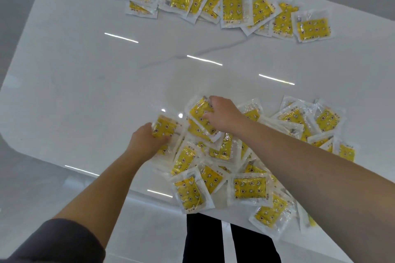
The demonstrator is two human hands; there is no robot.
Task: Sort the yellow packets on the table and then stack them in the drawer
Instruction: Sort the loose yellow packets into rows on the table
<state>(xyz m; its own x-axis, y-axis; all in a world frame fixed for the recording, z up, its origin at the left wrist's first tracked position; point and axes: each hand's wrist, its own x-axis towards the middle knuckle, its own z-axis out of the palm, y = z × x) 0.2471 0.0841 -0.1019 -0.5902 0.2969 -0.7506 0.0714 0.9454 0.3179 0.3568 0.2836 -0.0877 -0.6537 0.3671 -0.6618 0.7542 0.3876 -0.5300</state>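
Several yellow packets in clear wrappers lie in a loose heap (252, 177) at the near edge of the white table (89, 83). My left hand (147, 141) grips one yellow packet (165, 127) at the heap's left side. My right hand (222, 113) holds another packet (201, 113) at the heap's top, fingers curled over its upper corner. A second spread of yellow packets (213, 0) lies in an overlapping row along the far side of the table. No drawer is in view.
The table's near edge runs diagonally under the heap, and some packets (271, 215) overhang it. My dark trouser legs (230, 239) stand below on the pale floor. Bare glossy tabletop lies between the two groups of packets.
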